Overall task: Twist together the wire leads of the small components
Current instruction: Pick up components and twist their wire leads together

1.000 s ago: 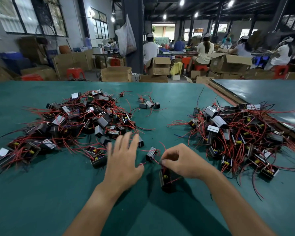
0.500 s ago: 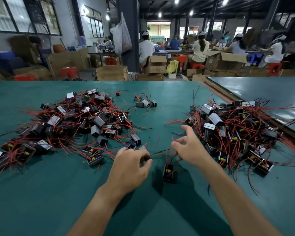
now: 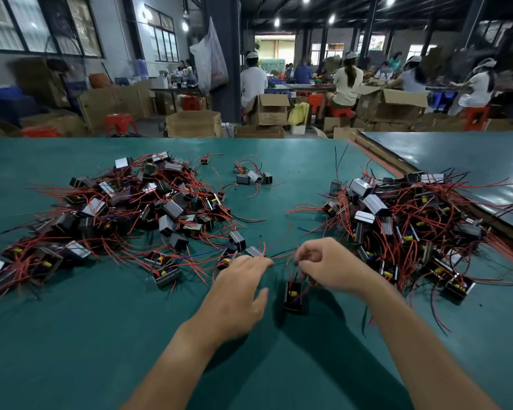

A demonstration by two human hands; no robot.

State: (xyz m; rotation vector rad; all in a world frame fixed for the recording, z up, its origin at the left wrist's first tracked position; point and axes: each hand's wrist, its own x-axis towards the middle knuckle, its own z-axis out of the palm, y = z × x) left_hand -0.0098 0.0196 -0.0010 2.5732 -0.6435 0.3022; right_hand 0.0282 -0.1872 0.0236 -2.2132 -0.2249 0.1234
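A small black component with a yellow part and red leads stands on the green table between my hands. My right hand has curled fingers that pinch its red wire leads just above it. My left hand lies to the left with fingers stretched forward and thumb apart. Its fingertips touch a red wire beside another grey-topped component. What lies under the left palm is hidden.
A big heap of components with red wires covers the left of the table, and a second heap the right. A few loose ones lie at the back centre. A second tabletop adjoins on the right. People work among cardboard boxes behind.
My right hand came back from the right heap toward the centre and now pinches the leads above the component. My left hand uncurled and stretched its fingers forward onto a wire.
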